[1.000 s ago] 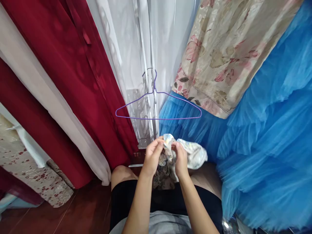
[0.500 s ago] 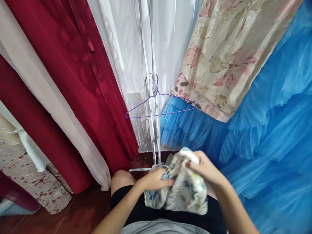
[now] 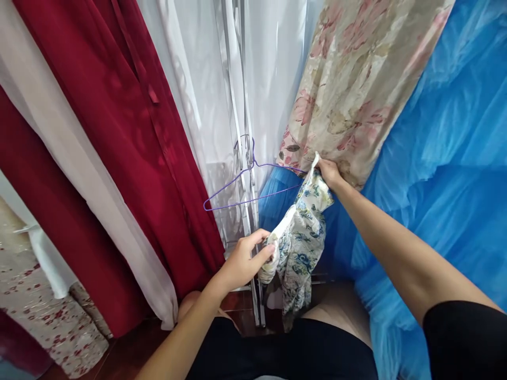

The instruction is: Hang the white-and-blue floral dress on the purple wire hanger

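Note:
A white garment with a blue and yellow floral print [image 3: 303,248] hangs stretched between my two hands. My left hand [image 3: 251,258] pinches its lower left edge between thumb and fingers. Farther out and to the right, my right hand [image 3: 328,173] grips the upper corner, and its fingertips are partly hidden by the cloth. Behind the garment, a thin purple hanger [image 3: 225,192] hangs by its hook on a white metal stand [image 3: 246,211]. The hanger's right end is covered by the garment's raised corner.
Long red cloth [image 3: 154,158] and pale cloth [image 3: 99,174] hang at the left. A beige floral fabric [image 3: 352,95] hangs at upper right, before blue ruffled tulle [image 3: 447,158]. White cloth [image 3: 198,95] hangs behind the stand. The floor [image 3: 134,348] has dark red tiles.
The bunched garment has been lifted from my lap and spread out. My right hand moved up and away toward the hanger's right end; my left hand moved slightly up.

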`<state>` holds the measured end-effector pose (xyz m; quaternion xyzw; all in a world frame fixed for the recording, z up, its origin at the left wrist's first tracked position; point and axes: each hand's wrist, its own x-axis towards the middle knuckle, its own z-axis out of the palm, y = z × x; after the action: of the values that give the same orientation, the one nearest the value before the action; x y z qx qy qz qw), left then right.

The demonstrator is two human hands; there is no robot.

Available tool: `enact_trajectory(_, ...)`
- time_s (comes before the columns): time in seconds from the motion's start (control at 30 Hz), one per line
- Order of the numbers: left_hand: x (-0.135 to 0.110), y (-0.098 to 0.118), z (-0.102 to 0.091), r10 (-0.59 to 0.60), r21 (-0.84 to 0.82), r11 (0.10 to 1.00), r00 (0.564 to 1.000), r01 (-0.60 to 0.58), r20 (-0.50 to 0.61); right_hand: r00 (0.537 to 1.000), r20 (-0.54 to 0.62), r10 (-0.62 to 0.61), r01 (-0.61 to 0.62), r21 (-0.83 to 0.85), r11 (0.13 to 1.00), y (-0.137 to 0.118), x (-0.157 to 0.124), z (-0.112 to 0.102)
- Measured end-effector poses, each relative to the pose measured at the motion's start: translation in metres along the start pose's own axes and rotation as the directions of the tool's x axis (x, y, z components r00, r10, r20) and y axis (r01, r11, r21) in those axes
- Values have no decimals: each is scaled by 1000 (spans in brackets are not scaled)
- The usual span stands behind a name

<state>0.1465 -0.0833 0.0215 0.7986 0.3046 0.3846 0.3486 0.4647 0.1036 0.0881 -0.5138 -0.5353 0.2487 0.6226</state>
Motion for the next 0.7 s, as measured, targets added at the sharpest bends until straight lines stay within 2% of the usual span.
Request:
enact_trajectory(0.1,7,2,5,17,-66,998,998,-21,-60,990,88,110,-115,47,992,1,5,21)
enact_trajectory(0.2,1,-16,-8,-28,-117,993,987,10,-156,934,283,217,-245,68,967,5,-3,25)
enact_trajectory(0.27,-9,-37,-29,-58,-67,997,980,46,-188,882,393,261,-315,79,946,7,-10,18)
enact_trajectory(0.33,-20,-63,-56,-69,112,989,978,93,-199,839,466,282,-363,93,927,8,-18,8)
enact_trajectory(0.4,-26,-89,-85,-85,378,913,978,153,-192,801,519,298,-402,98,911,7,-27,0)
enact_trajectory(0.47,-25,-110,-115,-118,507,838,974,202,-193,766,565,307,-431,98,897,5,-34,-2)
enact_trajectory(0.6,2,-129,-162,-100,557,793,954,247,-281,717,627,303,-473,118,873,1,-43,2)
enact_trajectory(0.7,29,-129,-179,-51,571,774,926,274,-375,703,635,319,-505,130,853,-1,-43,2)
